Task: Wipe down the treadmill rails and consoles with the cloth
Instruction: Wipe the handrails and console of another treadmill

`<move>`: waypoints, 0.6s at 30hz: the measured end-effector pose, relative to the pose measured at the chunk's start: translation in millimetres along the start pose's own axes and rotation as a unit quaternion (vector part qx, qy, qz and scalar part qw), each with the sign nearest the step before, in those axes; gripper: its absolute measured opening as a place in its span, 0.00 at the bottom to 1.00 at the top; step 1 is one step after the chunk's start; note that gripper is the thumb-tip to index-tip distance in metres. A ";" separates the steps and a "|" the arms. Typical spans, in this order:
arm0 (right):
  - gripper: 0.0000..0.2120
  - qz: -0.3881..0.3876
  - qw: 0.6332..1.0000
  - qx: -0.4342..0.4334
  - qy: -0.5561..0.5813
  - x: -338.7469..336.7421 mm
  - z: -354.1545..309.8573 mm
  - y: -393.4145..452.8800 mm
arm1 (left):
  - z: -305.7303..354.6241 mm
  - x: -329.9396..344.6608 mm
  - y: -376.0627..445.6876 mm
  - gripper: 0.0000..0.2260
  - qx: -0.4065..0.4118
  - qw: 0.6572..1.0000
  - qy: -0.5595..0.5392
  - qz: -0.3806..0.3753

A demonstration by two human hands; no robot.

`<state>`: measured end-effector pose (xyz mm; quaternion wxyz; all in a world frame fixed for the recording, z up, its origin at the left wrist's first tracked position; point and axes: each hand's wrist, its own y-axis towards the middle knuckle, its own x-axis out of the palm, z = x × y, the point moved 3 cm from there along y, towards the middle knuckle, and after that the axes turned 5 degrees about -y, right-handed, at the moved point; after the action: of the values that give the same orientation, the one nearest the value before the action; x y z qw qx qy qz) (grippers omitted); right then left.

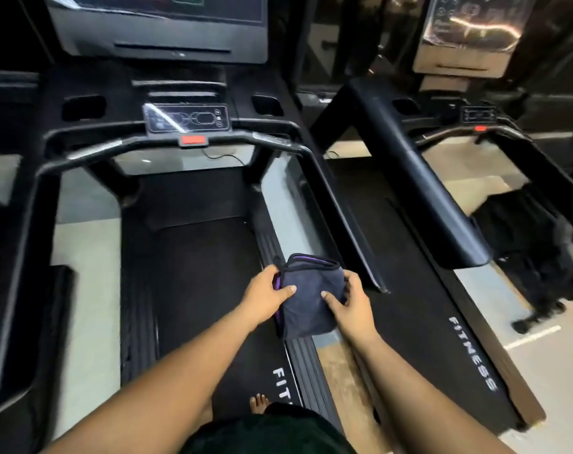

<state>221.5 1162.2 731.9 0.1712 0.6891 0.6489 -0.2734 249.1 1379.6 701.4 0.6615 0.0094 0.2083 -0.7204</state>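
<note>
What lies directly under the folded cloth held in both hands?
Under the cloth, the treadmill's ribbed side rail and grey floor show; the stretch it covers is hidden.

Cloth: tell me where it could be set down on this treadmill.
The belt ahead of the hands lies bare between its ribbed side strips. The pockets flanking the control panel look empty. Both hands crowd the cloth.

Folded dark cloth (pixel 311 296), purple edging, held above treadmill side rail (pixel 280 191); console (pixel 187 117) ahead.

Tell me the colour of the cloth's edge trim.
Purple trim on a dark navy cloth, seen in the head view.
</note>
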 end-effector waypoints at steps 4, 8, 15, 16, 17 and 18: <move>0.23 0.068 0.995 0.040 -0.061 -29.3 5.7 1.9 | 10.9 31.0 26.2 0.12 -0.003 0.998 0.005 -0.064; 0.23 0.117 0.986 0.049 -0.104 -60.0 11.2 20.1 | 33.4 65.0 53.4 0.13 0.008 0.994 0.002 -0.108; 0.19 0.178 0.968 0.060 -0.164 -90.7 33.1 91.4 | 53.0 126.9 122.6 0.14 -0.028 0.995 0.014 -0.098; 0.20 0.179 0.966 0.051 -0.180 -89.7 38.9 100.0 | 51.3 134.9 132.4 0.13 -0.035 0.994 0.024 -0.096; 0.21 0.188 0.959 0.027 -0.210 -86.1 42.1 105.6 | 51.0 139.0 139.1 0.13 -0.037 0.994 0.036 -0.094; 0.22 0.194 0.947 -0.002 -0.255 -80.2 43.7 109.8 | 50.3 141.8 145.1 0.13 -0.041 0.994 0.044 -0.093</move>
<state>322.5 1061.4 732.3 0.3820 0.7086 0.4382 -0.3999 383.4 1223.8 664.6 0.5818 -0.0052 0.2670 -0.7682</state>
